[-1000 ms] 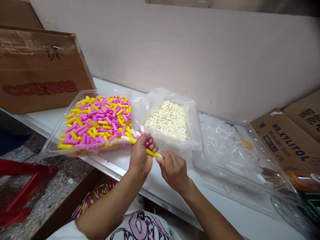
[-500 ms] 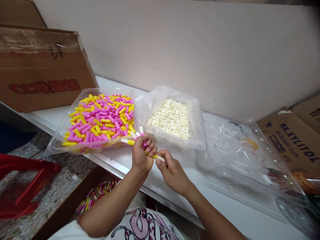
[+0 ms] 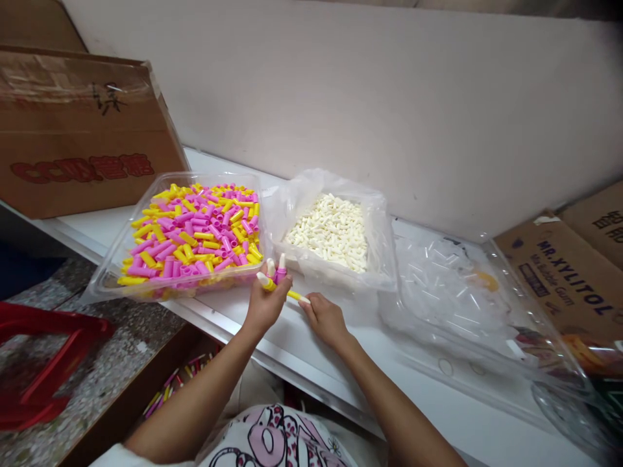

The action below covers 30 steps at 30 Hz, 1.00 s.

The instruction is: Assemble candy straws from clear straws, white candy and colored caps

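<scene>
Head view, hands (image 3: 292, 308) gripping yellow tube (image 3: 287, 293), long axis left-right

My left hand (image 3: 265, 303) is curled in a fist, right hand (image 3: 325, 318) pinching w/ fingertips just beside it, both forearms angled inward.

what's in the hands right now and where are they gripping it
The left hand clasps a few pink and yellow tubes by their lower ends, white tips poking up. The right hand pinches the white tip of one yellow tube with its fingers.
</scene>
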Available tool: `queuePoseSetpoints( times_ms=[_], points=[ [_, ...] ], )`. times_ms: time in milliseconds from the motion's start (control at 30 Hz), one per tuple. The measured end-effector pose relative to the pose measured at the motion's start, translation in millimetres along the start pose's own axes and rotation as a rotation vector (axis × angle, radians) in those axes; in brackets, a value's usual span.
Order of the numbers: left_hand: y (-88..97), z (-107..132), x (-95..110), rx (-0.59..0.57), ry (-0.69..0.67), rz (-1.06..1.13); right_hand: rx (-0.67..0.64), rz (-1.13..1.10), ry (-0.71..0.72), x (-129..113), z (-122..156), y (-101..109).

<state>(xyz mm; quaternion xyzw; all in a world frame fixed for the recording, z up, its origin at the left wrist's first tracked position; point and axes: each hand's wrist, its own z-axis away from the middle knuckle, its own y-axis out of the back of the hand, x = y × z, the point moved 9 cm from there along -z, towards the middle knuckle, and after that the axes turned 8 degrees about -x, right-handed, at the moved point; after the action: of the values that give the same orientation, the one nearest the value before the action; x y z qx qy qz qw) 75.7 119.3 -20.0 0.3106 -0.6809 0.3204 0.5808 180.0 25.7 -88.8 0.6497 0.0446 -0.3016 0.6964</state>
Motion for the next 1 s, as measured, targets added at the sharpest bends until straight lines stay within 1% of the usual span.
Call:
queuePoseSetpoints(
  times_ms=[67, 100, 133, 167, 233, 267, 300, 333, 367, 400, 467, 533, 600, 667, 733, 800, 833, 867, 933, 967, 1000],
  points=[
    [0.4, 2.4, -17.9, -0.07, 0.103, -0.025, -0.012, 0.145, -0.083, -2.3, -2.4, 6.5],
    [2.8, 5.0, -26.7, -0.077, 0.154, -0.026, 0.0, 0.155, -0.079, -8.6, -1.3, 16.3],
    [5.7, 8.1, -35.1, -0.077, 0.205, -0.022, 0.033, 0.124, -0.047, -16.7, 0.4, 31.3],
    [8.0, 11.3, -42.9, -0.081, 0.254, -0.011, 0.086, 0.062, -0.005, -23.7, 1.7, 51.1],
    [10.0, 17.2, -55.2, -0.104, 0.336, 0.032, 0.211, -0.068, 0.042, -26.0, -2.0, 96.7],
    [9.9, 19.5, -59.1, -0.118, 0.364, 0.059, 0.261, -0.095, 0.009, -18.5, -9.1, 117.4],
    [9.1, 21.3, -61.6, -0.132, 0.382, 0.085, 0.273, -0.079, -0.041, -8.6, -20.7, 132.2],
    [8.1, 22.6, -62.8, -0.143, 0.392, 0.108, 0.241, -0.03, -0.091, 2.1, -36.3, 139.9],
    [6.4, 23.7, -63.0, -0.157, 0.397, 0.125, 0.157, 0.045, -0.133, 12.4, -54.5, 139.4],
    [4.1, 24.7, -62.6, -0.177, 0.401, 0.138, 0.064, 0.098, -0.159, 21.8, -72.1, 134.0],
    [-0.6, 27.3, -60.7, -0.223, 0.416, 0.16, -0.078, 0.154, -0.162, 34.2, -100.0, 117.7],
    [-2.6, 30.4, -57.5, -0.261, 0.441, 0.173, -0.125, 0.15, -0.125, 37.9, -114.7, 105.7],
    [-0.4, 32.6, -51.9, -0.282, 0.458, 0.149, -0.115, 0.142, -0.097, 37.6, -116.3, 102.9],
    [3.7, 32.7, -43.4, -0.306, 0.449, 0.083, -0.065, 0.133, -0.087, 34.5, -106.4, 109.9],
    [7.5, 31.2, -33.7, -0.331, 0.425, 0.004, 0.04, 0.072, -0.064, 25.1, -85.8, 124.7],
    [9.6, 29.2, -24.4, -0.358, 0.398, -0.048, 0.149, -0.099, 0.014, 7.7, -56.3, 138.6],
    [9.9, 28.2, -20.1, -0.369, 0.383, -0.06, 0.171, -0.206, 0.07, -3.0, -40.4, 141.8],
    [9.5, 27.4, -16.3, -0.382, 0.369, -0.063, 0.16, -0.309, 0.132, -14.4, -25.2, 141.7],
    [6.6, 27.0, -10.9, -0.413, 0.352, -0.043, 0.065, -0.449, 0.236, -35.0, -0.7, 134.0],
    [5.2, 27.2, -9.5, -0.42, 0.353, -0.027, 0.028, -0.484, 0.268, -41.1, 7.7, 130.5],
    [4.0, 27.6, -8.8, -0.42, 0.357, -0.011, 0.027, -0.501, 0.283, -42.8, 12.6, 130.1]
  ],
)
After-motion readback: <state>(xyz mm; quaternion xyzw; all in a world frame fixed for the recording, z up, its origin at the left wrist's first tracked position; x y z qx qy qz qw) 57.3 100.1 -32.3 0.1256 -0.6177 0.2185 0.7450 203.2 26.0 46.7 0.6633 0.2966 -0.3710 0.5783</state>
